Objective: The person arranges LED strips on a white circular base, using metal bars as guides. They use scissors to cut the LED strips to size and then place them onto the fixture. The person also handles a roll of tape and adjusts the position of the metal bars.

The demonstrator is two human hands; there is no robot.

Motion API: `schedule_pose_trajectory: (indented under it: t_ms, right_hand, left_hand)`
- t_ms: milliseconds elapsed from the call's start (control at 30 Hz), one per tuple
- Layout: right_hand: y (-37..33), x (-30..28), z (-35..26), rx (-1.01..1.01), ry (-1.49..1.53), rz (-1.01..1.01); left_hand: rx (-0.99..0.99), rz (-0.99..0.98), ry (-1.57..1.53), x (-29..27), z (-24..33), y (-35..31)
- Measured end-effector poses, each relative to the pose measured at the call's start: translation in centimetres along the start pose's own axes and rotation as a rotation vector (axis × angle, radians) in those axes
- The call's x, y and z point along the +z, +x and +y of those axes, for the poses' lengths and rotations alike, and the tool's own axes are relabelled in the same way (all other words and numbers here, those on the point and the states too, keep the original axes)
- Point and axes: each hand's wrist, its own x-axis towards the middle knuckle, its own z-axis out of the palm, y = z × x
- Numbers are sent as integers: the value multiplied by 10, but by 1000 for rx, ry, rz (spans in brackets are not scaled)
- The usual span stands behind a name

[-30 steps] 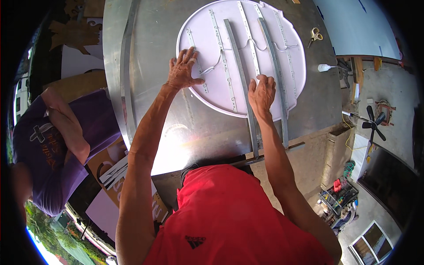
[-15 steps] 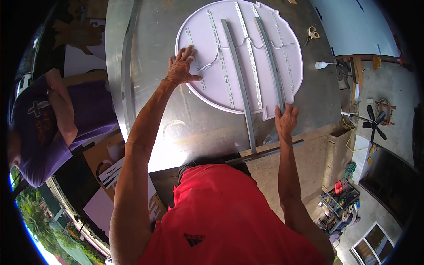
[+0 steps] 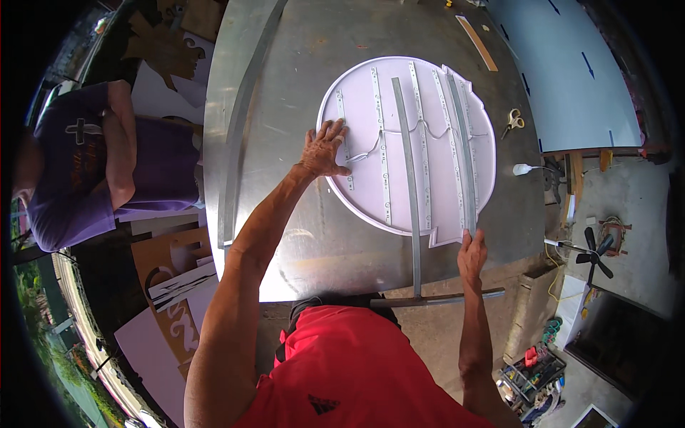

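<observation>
A round pale-lilac panel (image 3: 397,178) with a raised rim lies on the metal table. Several light strips (image 3: 384,157) run across it, linked by a thin white wire (image 3: 433,134). My left hand (image 3: 326,151) rests on its left edge, fingers spread. The fingers of my right hand (image 3: 472,255) close on the near end of a grey metal bar (image 3: 463,164) lying over the right part of the panel. Another grey bar (image 3: 409,187) crosses the panel's middle; its near end meets a dark crosswise bar (image 3: 457,297) at the table's front edge.
A long metal bar (image 3: 239,128) lies along the table's left side. Scissors (image 3: 513,123) and a brown-and-white strip (image 3: 478,44) are to the right of the panel. A person with folded arms (image 3: 89,160) stands at left. A bluish sheet (image 3: 571,71) is at upper right, a black fan (image 3: 594,253) below.
The right-hand bar has shifted rightward across the panel, now closer to the rightmost light strip. My left hand keeps its place on the panel. The whole view has also shifted.
</observation>
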Motion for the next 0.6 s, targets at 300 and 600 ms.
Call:
schedule_pose_trajectory:
  t_ms: [300, 600]
  right_hand:
    - [133, -76, -55, 66, 239, -89]
    - [296, 22, -264, 375, 788, -495]
  left_hand:
    - [-5, 28, -79, -3, 2, -2]
    - [-38, -5, -144, -10, 1, -3]
